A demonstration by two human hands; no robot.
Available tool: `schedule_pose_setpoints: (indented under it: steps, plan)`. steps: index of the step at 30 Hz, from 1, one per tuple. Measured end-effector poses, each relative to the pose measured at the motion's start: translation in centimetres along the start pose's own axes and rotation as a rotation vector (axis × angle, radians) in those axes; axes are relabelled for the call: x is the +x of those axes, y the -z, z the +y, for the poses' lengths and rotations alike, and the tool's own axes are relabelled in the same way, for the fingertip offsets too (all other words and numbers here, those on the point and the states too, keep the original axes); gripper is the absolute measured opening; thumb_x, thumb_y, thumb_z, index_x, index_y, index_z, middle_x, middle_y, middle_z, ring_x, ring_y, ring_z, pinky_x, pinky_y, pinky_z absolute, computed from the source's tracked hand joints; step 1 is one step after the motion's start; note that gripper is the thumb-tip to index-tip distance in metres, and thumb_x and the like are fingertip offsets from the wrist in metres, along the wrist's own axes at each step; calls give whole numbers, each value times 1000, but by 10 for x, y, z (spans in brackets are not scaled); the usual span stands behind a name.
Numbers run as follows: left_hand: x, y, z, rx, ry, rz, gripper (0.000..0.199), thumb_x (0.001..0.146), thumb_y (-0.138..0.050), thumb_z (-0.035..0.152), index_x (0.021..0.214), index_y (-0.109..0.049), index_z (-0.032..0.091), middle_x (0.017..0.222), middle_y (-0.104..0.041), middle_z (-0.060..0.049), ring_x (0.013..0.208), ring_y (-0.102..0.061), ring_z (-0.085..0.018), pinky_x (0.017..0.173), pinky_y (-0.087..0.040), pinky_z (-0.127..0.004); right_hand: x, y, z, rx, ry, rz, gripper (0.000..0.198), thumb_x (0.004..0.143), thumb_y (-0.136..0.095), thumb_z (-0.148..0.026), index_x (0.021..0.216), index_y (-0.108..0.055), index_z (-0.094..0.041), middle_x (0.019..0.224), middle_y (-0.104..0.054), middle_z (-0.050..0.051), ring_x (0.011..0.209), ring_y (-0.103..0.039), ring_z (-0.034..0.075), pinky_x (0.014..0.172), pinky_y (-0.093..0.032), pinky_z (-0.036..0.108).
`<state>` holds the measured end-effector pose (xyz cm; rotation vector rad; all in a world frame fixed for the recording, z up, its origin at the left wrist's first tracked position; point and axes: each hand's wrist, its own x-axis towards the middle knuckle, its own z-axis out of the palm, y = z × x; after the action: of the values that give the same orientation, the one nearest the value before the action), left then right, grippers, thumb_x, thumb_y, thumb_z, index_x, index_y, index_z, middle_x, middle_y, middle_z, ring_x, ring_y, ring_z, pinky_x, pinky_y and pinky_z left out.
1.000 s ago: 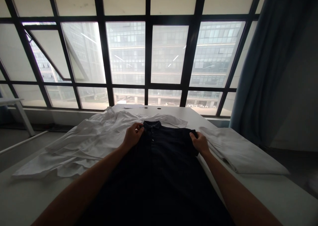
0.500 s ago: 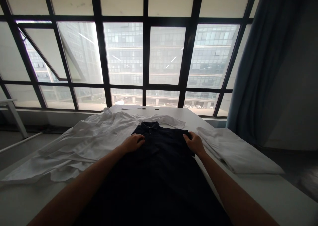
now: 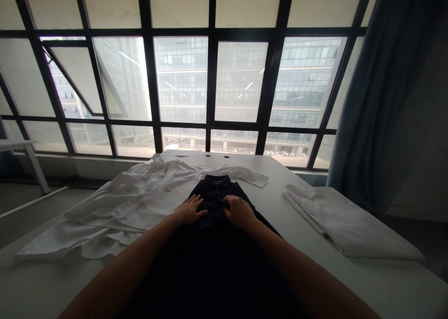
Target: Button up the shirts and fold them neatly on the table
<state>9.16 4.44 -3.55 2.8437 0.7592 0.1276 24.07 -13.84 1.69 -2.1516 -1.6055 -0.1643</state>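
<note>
A dark navy polo shirt (image 3: 217, 253) lies front up on the white table (image 3: 371, 288), its collar pointing toward the window. My left hand (image 3: 189, 210) rests flat on the shirt's left shoulder area, fingers spread. My right hand (image 3: 241, 211) is closed on the shirt's sleeve cloth, which is folded inward across the chest below the collar. The fold's underside and the fingertips' exact hold are partly hidden by the hand. A rumpled white shirt (image 3: 140, 202) spreads out left of and behind the polo shirt.
A folded white cloth (image 3: 350, 221) lies on the table to the right. Windows (image 3: 182, 78) stand behind the table's far end, one pane tilted open at the left. A blue curtain (image 3: 364, 118) hangs at the right. Another white table (image 3: 24, 144) stands at the far left.
My right hand has carried the polo shirt's right sleeve inward over the chest. My left hand has flattened, its fingers spreading on the shirt. The view has shifted slightly left.
</note>
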Motion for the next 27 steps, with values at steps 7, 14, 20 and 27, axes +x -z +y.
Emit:
schedule_pose_setpoints:
  steps: [7,14,20,27]
  plan:
    - [1,-3,-5,5,-16,19,79,88,-34,68,148,-34,17,157,-19,-11,146,-13,-27,116,-14,-43,-6,-12,-15,-46,122,-165,35,83,-60,-42,109,-69,-21,105,-68,8,91,-65,22,77,-46,29]
    - [27,14,7,21,90,-28,67,89,-35,64,137,-51,20,151,-36,-13,141,-30,-30,112,-24,-44,21,-11,34,-73,3,-126,49,92,-41,-55,115,-69,-22,123,-63,10,115,-55,24,98,-37,33]
    - [64,11,6,112,275,109,58,89,-44,52,132,-53,14,143,-45,-18,130,-43,-33,102,-39,-44,45,-34,82,-144,-195,-327,70,90,-37,-61,146,-39,-18,156,-28,11,142,-25,29,113,-20,47]
    - [117,19,-24,-26,478,242,47,87,-50,51,109,-66,12,121,-63,-19,114,-58,-32,88,-46,-36,105,-50,122,-103,-355,-177,61,90,-46,-48,140,-45,-14,147,-42,17,133,-40,30,104,-35,42]
